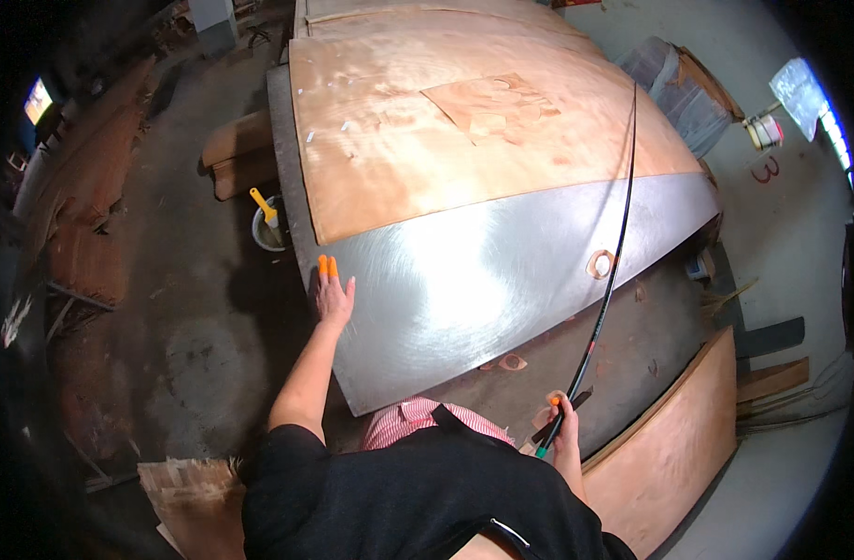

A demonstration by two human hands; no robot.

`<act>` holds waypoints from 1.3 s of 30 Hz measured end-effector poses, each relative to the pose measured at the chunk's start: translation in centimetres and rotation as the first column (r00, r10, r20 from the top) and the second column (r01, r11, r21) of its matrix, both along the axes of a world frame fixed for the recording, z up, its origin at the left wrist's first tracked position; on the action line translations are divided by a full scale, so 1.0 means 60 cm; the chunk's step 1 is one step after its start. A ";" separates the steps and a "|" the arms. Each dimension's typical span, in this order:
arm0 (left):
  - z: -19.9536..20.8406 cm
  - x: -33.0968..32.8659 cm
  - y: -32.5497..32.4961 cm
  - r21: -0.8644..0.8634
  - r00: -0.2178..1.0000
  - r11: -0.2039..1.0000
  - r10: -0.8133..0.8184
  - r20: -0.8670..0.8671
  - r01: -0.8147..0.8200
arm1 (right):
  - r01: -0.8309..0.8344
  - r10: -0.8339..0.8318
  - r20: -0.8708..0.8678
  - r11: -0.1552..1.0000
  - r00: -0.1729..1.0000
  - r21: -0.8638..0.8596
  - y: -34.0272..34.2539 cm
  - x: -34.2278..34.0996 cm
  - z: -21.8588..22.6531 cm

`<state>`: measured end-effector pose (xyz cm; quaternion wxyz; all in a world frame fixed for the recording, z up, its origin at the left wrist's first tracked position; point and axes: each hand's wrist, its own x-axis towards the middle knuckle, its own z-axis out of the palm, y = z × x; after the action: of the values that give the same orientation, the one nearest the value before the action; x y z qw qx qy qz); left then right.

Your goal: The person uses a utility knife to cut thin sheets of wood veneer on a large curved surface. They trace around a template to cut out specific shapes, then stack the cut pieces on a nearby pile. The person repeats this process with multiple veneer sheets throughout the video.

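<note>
My left hand (pixel 332 297), with orange caps on two fingertips, lies flat with fingers apart on the left edge of a shiny metal sheet (pixel 474 280). A large thin wood veneer sheet (pixel 427 140) covers the far part of that metal sheet, with a smaller veneer patch (pixel 490 103) lying on it. My right hand (pixel 562 431) grips the near end of a long thin black rod (pixel 612 261), which runs up and away across the metal and the veneer. A small oval veneer piece (pixel 600 264) rests on the metal by the rod.
A white bucket with a yellow-handled tool (pixel 266 222) stands on the floor left of the table. Stacked veneer (pixel 674 448) leans at the lower right. Wood scraps (pixel 189 495) lie at lower left. Grey wrapped bundles (pixel 684 89) and a small can (pixel 765 131) sit at the upper right.
</note>
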<state>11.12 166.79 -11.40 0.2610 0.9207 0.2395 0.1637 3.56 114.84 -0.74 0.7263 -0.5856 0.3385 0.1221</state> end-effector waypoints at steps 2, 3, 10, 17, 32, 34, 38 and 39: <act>0.001 0.049 0.037 0.172 0.989 0.985 0.006 -0.149 0.020 | -0.023 0.023 0.005 1.000 1.000 0.013 0.021 0.016 0.010; -0.007 0.068 0.056 0.163 0.992 0.985 -0.038 -0.123 0.058 | -0.038 0.038 0.004 0.999 0.999 0.022 0.031 0.023 0.017; -0.034 0.178 0.121 0.211 0.930 0.961 -0.093 -0.355 0.177 | 0.106 -0.105 -0.086 0.994 0.991 0.012 0.064 0.045 0.035; -0.040 0.319 0.207 -0.502 0.925 0.801 0.379 0.007 -0.325 | 0.117 -0.115 -0.132 0.993 0.985 0.010 0.096 0.044 0.071; -0.012 0.307 0.313 -0.939 0.933 0.257 0.331 -0.139 -0.231 | 0.077 -0.066 -0.161 0.995 0.985 0.066 0.081 0.057 0.054; -0.018 0.295 0.306 -0.948 0.930 0.139 0.280 -0.238 -0.285 | 0.076 -0.063 -0.154 0.994 0.986 0.080 0.072 0.056 0.045; 0.018 0.267 0.254 -0.952 0.960 0.189 0.189 -0.205 -0.241 | 0.078 -0.065 -0.146 0.993 0.987 0.087 0.061 0.054 0.041; 0.021 0.257 0.241 -0.946 0.964 0.225 0.186 -0.192 -0.232 | 0.083 -0.069 -0.145 0.992 0.987 0.099 0.059 0.055 0.037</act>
<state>26.51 181.26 -10.15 0.7376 0.5327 0.4148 0.0000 6.88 118.38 1.50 0.7345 -0.5233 0.4041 0.1530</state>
